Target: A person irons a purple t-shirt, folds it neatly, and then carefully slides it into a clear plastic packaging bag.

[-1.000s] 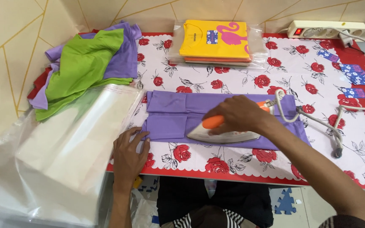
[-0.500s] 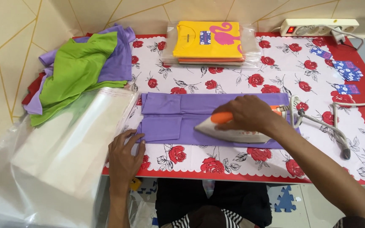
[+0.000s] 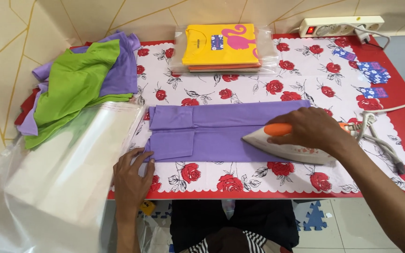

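Folded purple garment [image 3: 221, 133], long axis left-to-right across the rose-print tablecloth [image 3: 258, 70]: right hand [image 3: 312, 129] closed round the orange handle of the iron [image 3: 289, 147] at its right end, left hand [image 3: 130, 175] flat, fingers pinning the lower-left corner

bright, even indoor light | soft shadows | sharp focus | slight wide-angle edge bending

A white iron [image 3: 289, 149] with an orange handle sits flat under the gripping right hand [image 3: 311, 127] on the right end of a folded purple garment [image 3: 216, 133], whose left corner lies under the left hand's [image 3: 130, 180] fingertips.
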